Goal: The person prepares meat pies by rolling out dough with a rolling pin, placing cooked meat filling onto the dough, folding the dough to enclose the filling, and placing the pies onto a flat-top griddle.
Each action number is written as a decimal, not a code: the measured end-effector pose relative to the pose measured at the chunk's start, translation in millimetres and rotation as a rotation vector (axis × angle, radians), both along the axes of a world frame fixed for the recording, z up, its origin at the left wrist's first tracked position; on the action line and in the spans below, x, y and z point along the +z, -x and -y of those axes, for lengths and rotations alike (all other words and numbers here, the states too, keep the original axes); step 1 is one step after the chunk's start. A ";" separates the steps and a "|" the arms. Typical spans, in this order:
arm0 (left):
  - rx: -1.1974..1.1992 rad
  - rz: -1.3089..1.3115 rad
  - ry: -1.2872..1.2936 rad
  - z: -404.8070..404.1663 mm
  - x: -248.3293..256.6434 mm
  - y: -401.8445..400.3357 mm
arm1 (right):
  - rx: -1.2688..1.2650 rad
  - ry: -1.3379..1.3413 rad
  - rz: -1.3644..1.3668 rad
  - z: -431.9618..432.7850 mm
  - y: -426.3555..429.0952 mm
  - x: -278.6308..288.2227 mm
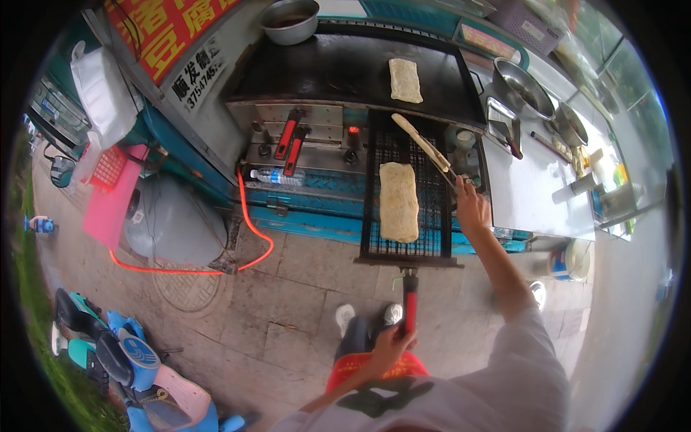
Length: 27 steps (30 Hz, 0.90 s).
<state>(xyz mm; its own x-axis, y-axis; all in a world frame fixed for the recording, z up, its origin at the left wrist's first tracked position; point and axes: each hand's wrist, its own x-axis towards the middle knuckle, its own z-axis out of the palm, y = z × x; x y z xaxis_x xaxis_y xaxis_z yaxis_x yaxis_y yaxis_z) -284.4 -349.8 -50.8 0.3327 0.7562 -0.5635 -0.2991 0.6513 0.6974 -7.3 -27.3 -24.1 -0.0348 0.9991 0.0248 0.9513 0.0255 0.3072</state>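
Observation:
My left hand (393, 345) grips the black-and-red handle (411, 302) of a wire rack drawer (367, 227) pulled out from beneath the griddle. On the rack's near half lies a pale, browned rectangular flatbread (399, 202). My right hand (473, 207), at the rack's right side, holds what look like metal tongs (449, 177). Their tips meet a second flatbread (421, 143), seen nearly edge-on, tilted over the rack's far half. A third flatbread (405, 81) lies flat on the right part of the black griddle (324, 70).
Two more red handles (288, 135) jut from the oven front. A metal basin (289, 21) sits at the griddle's back left. Bowls (522, 89) and a tray (502, 119) stand on the right counter (532, 189). An orange hose (248, 216) runs to a gas cylinder (175, 216). A scooter (135, 362) stands lower left.

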 end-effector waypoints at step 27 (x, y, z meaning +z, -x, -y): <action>0.080 -0.003 -0.046 0.0 -19.7 -9.9 | -0.576 0.152 -0.609 -66.6 206.2 2.1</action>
